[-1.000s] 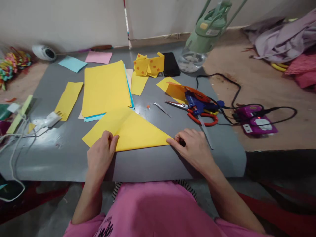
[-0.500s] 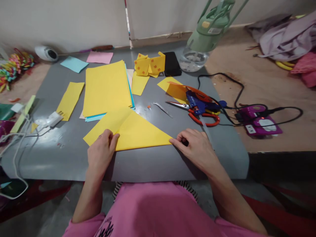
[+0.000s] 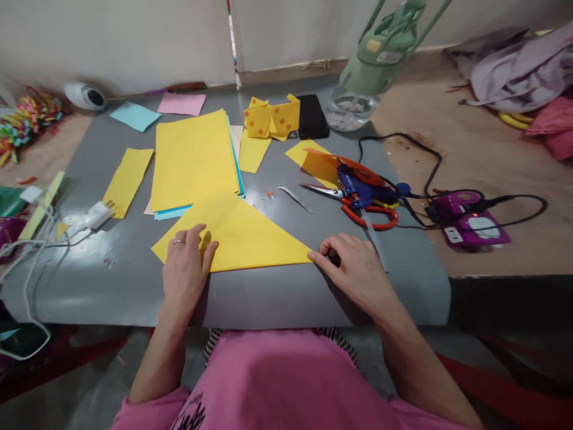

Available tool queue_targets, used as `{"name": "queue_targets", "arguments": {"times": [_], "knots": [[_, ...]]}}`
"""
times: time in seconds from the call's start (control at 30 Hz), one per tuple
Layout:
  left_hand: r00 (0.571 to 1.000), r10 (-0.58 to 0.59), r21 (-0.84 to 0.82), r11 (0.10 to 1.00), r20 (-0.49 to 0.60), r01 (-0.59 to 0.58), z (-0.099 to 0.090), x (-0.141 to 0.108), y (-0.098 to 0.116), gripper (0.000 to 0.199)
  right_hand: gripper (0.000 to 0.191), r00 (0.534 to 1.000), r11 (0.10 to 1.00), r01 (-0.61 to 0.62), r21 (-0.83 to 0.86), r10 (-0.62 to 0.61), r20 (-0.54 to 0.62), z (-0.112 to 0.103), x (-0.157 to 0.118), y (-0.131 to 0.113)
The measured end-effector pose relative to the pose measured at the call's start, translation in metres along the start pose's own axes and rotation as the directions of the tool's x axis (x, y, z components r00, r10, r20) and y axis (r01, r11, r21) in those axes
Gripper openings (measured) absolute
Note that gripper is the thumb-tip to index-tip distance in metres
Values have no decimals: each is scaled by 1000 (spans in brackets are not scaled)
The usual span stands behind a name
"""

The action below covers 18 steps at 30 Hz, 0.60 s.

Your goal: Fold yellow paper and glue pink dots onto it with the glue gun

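A folded sheet of yellow paper (image 3: 250,239) lies near the table's front edge, roughly triangular, its straight fold towards me. On its left part rests my left hand (image 3: 184,263), palm down, thumb apart from the loosely bent fingers. At the sheet's right corner my right hand (image 3: 353,266) pinches the tip between thumb and curled fingers. The sheet's far point meets a stack of yellow paper (image 3: 192,158) with blue sheets showing beneath. Tweezers (image 3: 295,199) lie just beyond the sheet's right slope.
Orange-handled scissors (image 3: 371,222) and a blue glue gun (image 3: 358,185) lie at right, wired to a purple power strip (image 3: 470,224). Behind stand a spotted yellow paper piece (image 3: 271,118), a black phone (image 3: 312,116) and a green-topped bottle (image 3: 362,89). White cables (image 3: 45,233) lie left.
My left hand has loosened, its fingers lifting and spreading forward over the paper. The raised crease beside it now lies flatter. My right hand stays at the corner.
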<state>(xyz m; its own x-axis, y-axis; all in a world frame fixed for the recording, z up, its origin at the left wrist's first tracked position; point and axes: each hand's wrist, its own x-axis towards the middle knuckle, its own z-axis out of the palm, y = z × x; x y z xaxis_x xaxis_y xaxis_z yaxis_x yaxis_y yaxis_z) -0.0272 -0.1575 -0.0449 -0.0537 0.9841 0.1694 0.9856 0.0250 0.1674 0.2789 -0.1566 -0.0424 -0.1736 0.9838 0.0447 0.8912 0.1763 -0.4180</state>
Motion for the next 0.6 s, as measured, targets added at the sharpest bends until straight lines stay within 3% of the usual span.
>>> {"name": "queue_targets", "arguments": {"times": [0.07, 0.1, 0.23, 0.3, 0.4, 0.53, 0.6], "knots": [[974, 194, 85, 979, -116, -185, 5, 0, -6, 31, 25, 1000, 1000, -1, 4, 1, 5, 0, 0, 0], [947, 298, 139, 949, -118, -282, 5, 1, -8, 33, 26, 1000, 1000, -1, 3, 0, 5, 0, 0, -1], [782, 618, 211, 756, 85, -620, -3, 8, -7, 49, 29, 1000, 1000, -2, 5, 2, 4, 1, 0, -1], [734, 664, 201, 707, 142, -678, -9, 13, 1, 43, 29, 1000, 1000, -13, 14, 12, 3, 1, 0, -2], [741, 654, 172, 721, 154, -672, -10, 18, 20, 30, 27, 1000, 1000, -24, 17, 24, 4, 0, 1, -2], [738, 662, 112, 730, 132, -674, 1, 18, 41, 58, 23, 1000, 1000, -16, 12, 16, 11, -1, 1, -3], [724, 679, 84, 720, 121, -689, 9, 18, 44, 62, 24, 1000, 1000, -13, 6, 13, 14, -1, 1, -4]]}}
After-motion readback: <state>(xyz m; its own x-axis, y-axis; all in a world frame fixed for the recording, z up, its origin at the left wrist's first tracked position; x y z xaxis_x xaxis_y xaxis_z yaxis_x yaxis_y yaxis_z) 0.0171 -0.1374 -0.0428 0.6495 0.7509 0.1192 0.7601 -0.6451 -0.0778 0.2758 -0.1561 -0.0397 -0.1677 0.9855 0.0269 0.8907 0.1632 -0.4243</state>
